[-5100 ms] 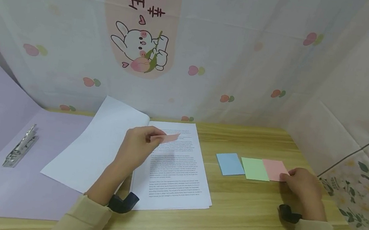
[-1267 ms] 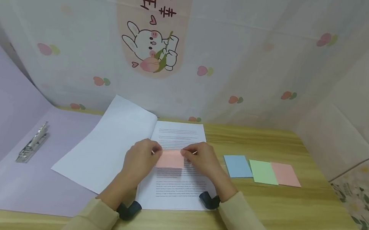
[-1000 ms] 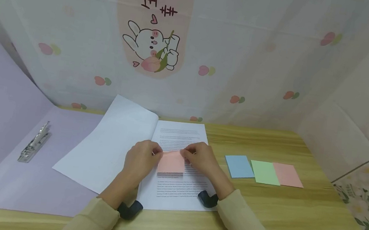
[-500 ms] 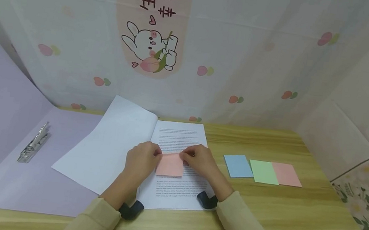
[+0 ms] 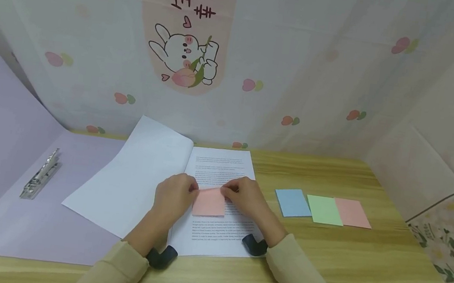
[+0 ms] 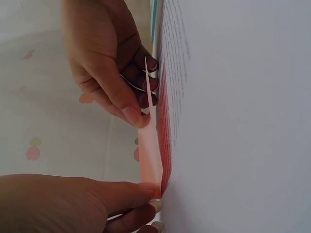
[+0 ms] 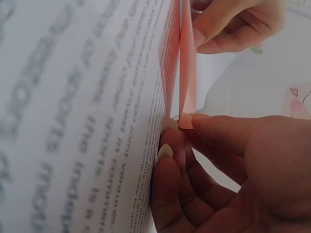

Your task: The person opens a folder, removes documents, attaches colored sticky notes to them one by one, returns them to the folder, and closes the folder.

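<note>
A pink sticky note (image 5: 209, 202) is held just over the printed page (image 5: 214, 248) by its two upper corners. My left hand (image 5: 174, 196) pinches the upper left corner between thumb and finger, and my right hand (image 5: 249, 198) pinches the upper right one. Both wrist views show the note (image 6: 149, 150) bowed, with part of it standing off the paper. In the right wrist view, fingertips (image 7: 166, 150) of my right hand touch the printed sheet. Whether the note's lower edge touches the page I cannot tell.
Right of the page lie a blue sticky pad (image 5: 293, 203), a green one (image 5: 325, 210) and a pink one (image 5: 353, 213). A turned-over white sheet (image 5: 132, 182) covers part of the lilac folder (image 5: 78, 246), whose metal clip (image 5: 41, 174) sits at left. A patterned cloth (image 5: 303, 75) hangs behind.
My right hand has come from the pink pad to the note, which both hands now hold. The note has tipped down flatter over the text. Over the last half second hardly anything moves.
</note>
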Action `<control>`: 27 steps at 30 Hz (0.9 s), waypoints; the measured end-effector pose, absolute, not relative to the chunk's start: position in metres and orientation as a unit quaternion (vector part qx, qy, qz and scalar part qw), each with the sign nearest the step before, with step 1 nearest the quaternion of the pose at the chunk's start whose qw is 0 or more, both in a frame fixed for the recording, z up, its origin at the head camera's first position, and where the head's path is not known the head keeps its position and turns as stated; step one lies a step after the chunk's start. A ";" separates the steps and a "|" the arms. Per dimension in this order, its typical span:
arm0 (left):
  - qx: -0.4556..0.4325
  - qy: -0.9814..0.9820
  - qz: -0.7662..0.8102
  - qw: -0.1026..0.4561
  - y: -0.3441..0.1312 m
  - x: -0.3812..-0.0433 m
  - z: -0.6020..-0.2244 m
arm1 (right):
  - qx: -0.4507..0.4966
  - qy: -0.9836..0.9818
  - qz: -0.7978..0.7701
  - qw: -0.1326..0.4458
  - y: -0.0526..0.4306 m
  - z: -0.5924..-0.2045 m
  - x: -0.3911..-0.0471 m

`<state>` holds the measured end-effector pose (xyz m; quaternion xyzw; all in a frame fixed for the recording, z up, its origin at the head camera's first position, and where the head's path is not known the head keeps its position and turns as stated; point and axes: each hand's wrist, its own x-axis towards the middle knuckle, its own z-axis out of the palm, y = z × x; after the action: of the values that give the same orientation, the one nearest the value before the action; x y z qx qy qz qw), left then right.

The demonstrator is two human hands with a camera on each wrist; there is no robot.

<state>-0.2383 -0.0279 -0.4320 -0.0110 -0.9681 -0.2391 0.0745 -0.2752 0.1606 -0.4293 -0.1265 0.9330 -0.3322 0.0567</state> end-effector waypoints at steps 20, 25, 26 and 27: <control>-0.014 -0.972 -0.220 0.080 -0.027 -0.238 -0.433 | -0.137 0.930 -0.339 0.032 0.159 -0.432 -0.275; -0.014 -0.973 -0.215 0.087 -0.027 -0.238 -0.435 | -0.130 0.928 -0.346 0.036 0.159 -0.432 -0.275; -0.014 -0.973 -0.215 0.088 -0.027 -0.238 -0.435 | -0.127 0.929 -0.346 0.037 0.159 -0.432 -0.274; -0.014 -0.972 -0.215 0.090 -0.027 -0.238 -0.435 | -0.125 0.929 -0.346 0.037 0.159 -0.433 -0.274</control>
<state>-0.2379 -0.0268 -0.4349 -0.0144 -0.9723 -0.2154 0.0897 -0.2743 0.1586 -0.4327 -0.1253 0.9291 -0.3458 0.0373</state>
